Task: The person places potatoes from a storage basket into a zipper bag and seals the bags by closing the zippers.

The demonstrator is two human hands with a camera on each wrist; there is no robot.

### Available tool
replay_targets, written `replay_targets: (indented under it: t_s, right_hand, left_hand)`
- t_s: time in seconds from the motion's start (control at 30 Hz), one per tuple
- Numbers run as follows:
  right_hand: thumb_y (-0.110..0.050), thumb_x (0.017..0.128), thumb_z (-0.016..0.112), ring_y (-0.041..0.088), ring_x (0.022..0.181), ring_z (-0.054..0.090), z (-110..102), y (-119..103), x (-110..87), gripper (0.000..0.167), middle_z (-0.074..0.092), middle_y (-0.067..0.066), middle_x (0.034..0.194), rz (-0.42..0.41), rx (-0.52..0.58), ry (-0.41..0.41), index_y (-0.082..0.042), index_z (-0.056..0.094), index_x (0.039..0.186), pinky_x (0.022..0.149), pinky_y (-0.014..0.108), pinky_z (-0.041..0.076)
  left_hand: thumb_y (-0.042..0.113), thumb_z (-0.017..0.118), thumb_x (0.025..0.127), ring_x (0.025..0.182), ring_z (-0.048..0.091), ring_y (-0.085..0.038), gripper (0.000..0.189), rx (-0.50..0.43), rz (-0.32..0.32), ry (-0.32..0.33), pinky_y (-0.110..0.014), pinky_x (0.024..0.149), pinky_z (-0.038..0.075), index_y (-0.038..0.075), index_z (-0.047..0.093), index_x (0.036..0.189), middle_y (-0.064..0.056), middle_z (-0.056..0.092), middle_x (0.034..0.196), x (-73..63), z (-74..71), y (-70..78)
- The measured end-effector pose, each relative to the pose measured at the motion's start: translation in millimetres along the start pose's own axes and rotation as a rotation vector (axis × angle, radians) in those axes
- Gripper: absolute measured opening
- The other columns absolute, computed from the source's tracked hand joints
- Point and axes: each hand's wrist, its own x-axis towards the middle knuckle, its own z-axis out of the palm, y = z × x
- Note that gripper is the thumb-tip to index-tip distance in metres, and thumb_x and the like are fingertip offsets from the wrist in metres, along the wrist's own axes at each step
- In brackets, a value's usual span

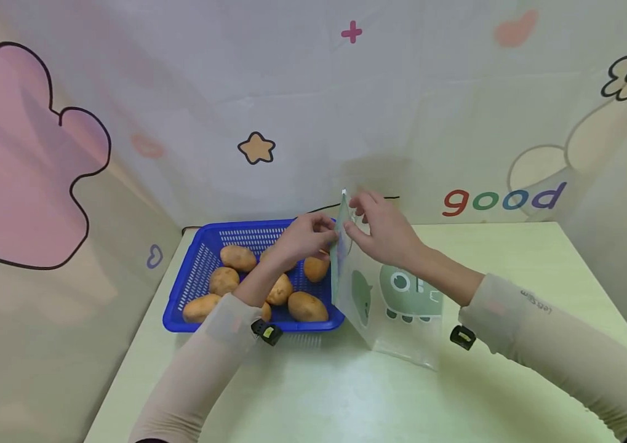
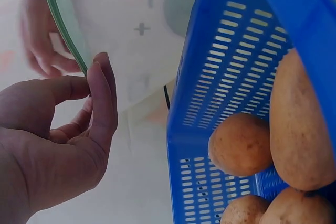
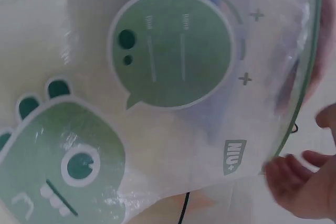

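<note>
"What does the head view show?"

"A clear printed plastic bag [image 1: 376, 301], held up immediately right of a blue basket [image 1: 177, 295] of potatoes [image 1: 237, 258], overlapping its side. The left hand [image 1: 307, 237] pinches the bag's edge; the right hand [image 1: 382, 227] holds its fingers loosely bent, seemingly gripping nothing."

"From the left wrist?"

"Thumb and fingertips nip the green seal [image 2: 60, 27], outside the basket. That stiffer strip looks the surest hold."

"And the right wrist?"

"Wrinkled film, the basket's blue showing through: likely light, floppy, slippery, hardly fragile. Whether the right fingers touch the seal, I cannot tell."
</note>
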Motion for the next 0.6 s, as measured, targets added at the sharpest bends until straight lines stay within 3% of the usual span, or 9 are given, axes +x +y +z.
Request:
replay_targets:
  t_s: [0.13, 0.3, 0.47, 0.6]
  right_hand:
    - [-0.024, 0.103, 0.069, 0.025, 0.074, 0.064, 0.0, 3.3, -1.6, 0.044, 0.069, 0.013, 0.093, 0.207, 0.109, -0.144, 0.002, 0.050, 0.132, 0.062, 0.036, 0.054]
    - [-0.009, 0.098, 0.064, 0.020, 0.061, 0.062, 1.1, 5.7, -6.3, 0.027, 0.067, 0.010, 0.078, 0.302, 0.182, -0.235, 0.002, 0.052, 0.120, 0.055, 0.032, 0.054]
    - [-0.005, 0.091, 0.061, 0.021, 0.063, 0.059, -18.9, 10.9, -14.7, 0.018, 0.068, 0.008, 0.080, 0.292, -0.017, -0.230, -0.003, 0.061, 0.109, 0.053, 0.031, 0.048]
    - [-0.006, 0.090, 0.062, 0.023, 0.061, 0.054, -45.0, 16.5, -26.0, 0.011, 0.066, 0.007, 0.077, 0.299, -0.172, -0.194, -0.006, 0.065, 0.101, 0.050, 0.031, 0.041]
  left_hand:
    - [0.011, 0.064, 0.106, 0.077, 0.071, -0.023, 0.024, 0.005, 0.006, -0.015, -0.055, 0.087, 0.062, 0.000, 0.063, 0.127, -0.016, 0.066, 0.105, 1.1, 3.9, 0.9]
    - [0.008, 0.064, 0.104, 0.073, 0.073, -0.022, 0.021, 0.032, 0.031, 0.009, -0.055, 0.082, 0.063, -0.001, 0.065, 0.122, -0.015, 0.068, 0.101, -0.9, 3.7, -1.4]
    - [0.012, 0.064, 0.103, 0.071, 0.075, -0.028, 0.013, 0.197, 0.102, 0.081, -0.047, 0.069, 0.065, 0.003, 0.068, 0.112, -0.011, 0.070, 0.090, -3.8, -1.5, -8.8]
    - [0.013, 0.064, 0.103, 0.076, 0.077, -0.034, 0.010, 0.314, 0.136, 0.099, -0.035, 0.058, 0.061, 0.006, 0.068, 0.108, -0.008, 0.070, 0.084, -9.7, -8.7, -12.8]
